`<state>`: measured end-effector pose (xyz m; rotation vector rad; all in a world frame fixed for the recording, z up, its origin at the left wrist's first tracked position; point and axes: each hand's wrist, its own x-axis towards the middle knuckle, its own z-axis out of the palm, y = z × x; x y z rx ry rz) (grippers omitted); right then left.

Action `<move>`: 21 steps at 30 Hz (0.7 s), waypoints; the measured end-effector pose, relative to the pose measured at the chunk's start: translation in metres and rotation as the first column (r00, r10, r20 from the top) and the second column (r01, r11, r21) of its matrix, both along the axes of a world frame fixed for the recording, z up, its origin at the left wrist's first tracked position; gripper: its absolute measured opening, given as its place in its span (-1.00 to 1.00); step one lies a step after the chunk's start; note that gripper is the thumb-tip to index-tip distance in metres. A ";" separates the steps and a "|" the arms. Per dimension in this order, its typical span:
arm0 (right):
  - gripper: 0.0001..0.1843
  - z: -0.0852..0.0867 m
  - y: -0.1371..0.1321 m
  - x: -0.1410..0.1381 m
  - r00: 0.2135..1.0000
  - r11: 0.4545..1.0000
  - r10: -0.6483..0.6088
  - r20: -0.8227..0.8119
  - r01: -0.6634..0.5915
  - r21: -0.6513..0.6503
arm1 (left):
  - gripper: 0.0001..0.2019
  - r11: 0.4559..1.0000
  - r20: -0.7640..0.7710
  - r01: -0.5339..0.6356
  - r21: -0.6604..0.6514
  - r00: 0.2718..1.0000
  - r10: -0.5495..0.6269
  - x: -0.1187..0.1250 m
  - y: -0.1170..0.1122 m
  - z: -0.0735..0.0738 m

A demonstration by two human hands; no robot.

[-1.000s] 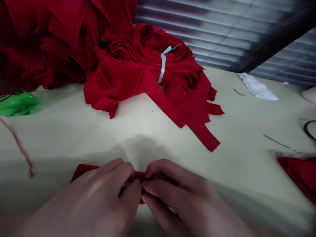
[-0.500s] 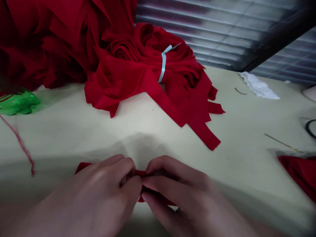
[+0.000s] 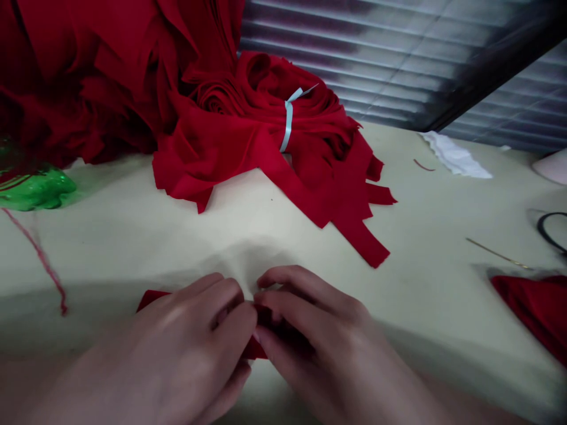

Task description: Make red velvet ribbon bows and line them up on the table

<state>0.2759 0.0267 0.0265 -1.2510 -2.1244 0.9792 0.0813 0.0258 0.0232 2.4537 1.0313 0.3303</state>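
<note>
Low in the view, both hands meet over a small piece of red fabric (image 3: pixel 256 349) lying close to the pale tabletop. My left hand (image 3: pixel 190 336) is closed on it, thumb and curled fingers pinching; a corner of the cloth sticks out beyond its knuckles. My right hand (image 3: pixel 314 330) holds the same fabric at its other side, thumb below and bent fingers above. Most of the piece is hidden under the two hands, so its full shape cannot be made out.
Behind the hands lies a red fabric bundle (image 3: pixel 305 127) tied with a pale blue strip (image 3: pixel 287 127), beside a larger red heap (image 3: pixel 110 71). Green plastic (image 3: pixel 39 189) and a red thread (image 3: pixel 42 257) are left. Rightward are a white scrap (image 3: pixel 458 156), a black loop (image 3: pixel 549 233) and red cloth (image 3: pixel 538 307).
My right hand's fingers have lifted and spread slightly at the fabric's edge, showing more red between the hands. The left keeps its pinch. The view has shifted a little.
</note>
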 end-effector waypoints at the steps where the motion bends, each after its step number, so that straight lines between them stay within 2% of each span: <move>1: -0.87 0.000 0.000 0.000 1.000 1.000 -0.006 0.002 0.006 -0.003 | -0.92 0.999 -0.035 0.016 0.031 0.999 -0.015 0.001 0.001 0.002; 4: -0.86 0.000 0.001 0.000 1.000 1.000 -0.009 0.006 0.009 -0.006 | -0.82 0.997 -0.103 0.024 0.077 0.995 -0.016 0.003 0.005 0.008; 7: -0.84 0.000 0.000 0.000 1.000 1.000 -0.005 0.014 0.005 -0.009 | -0.77 0.999 -0.095 0.034 0.019 0.995 -0.032 0.001 0.008 0.012; 10: -0.85 0.000 -0.001 0.000 1.000 1.000 0.001 0.015 -0.001 -0.010 | -0.78 0.998 -0.057 0.060 -0.030 0.996 -0.062 -0.001 0.008 0.012; 14: -0.85 0.000 0.000 0.000 1.000 1.000 -0.007 0.009 0.007 0.006 | -0.85 0.997 -0.002 0.044 -0.070 0.999 -0.045 -0.001 0.007 0.010; 21: -0.80 0.000 0.002 -0.001 1.000 0.999 -0.008 -0.017 0.009 0.051 | -0.82 0.993 -0.013 0.027 -0.115 0.999 -0.029 -0.002 0.008 0.011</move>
